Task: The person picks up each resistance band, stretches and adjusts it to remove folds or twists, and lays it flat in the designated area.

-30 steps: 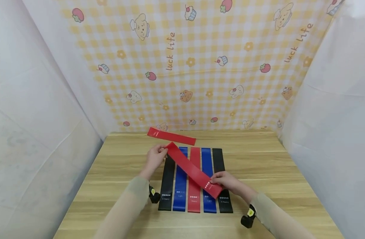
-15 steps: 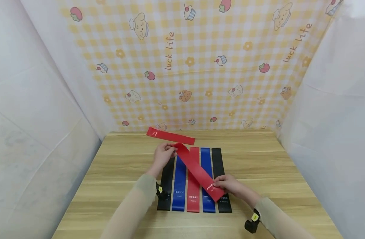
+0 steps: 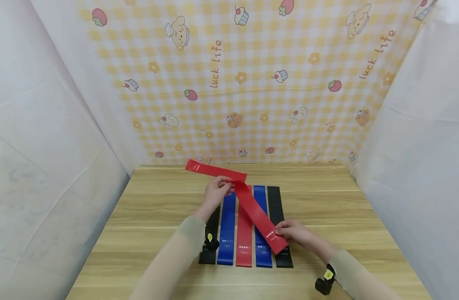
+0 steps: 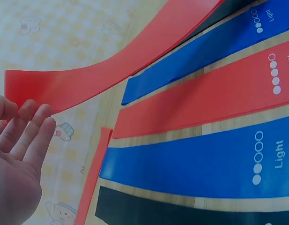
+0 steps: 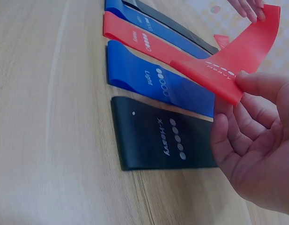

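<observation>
A red resistance band [image 3: 257, 211] marked Heavy is held slantwise above a row of flat bands. My left hand [image 3: 217, 192] pinches its far end, which bends over at the fingers in the left wrist view. The near, printed end is pinched by my right hand [image 5: 261, 126], thumb on top and fingers below. Beneath it lie a left black band [image 3: 213, 225], a blue band [image 3: 227, 225], another red band [image 3: 244, 250], a second blue band [image 3: 264, 259] and a right black band [image 5: 158, 136] marked X-Heavy, side by side.
One more red band [image 3: 214, 171] lies crosswise behind the row, near the back edge of the wooden table [image 3: 146, 216]. A checked cloth [image 3: 248, 100] hangs behind, with white cloth walls left and right.
Both hands have moved rightward with the held red band, the left hand farther. The band has swung to a steeper slant, its far end now over the middle of the row. The lying bands stay put.
</observation>
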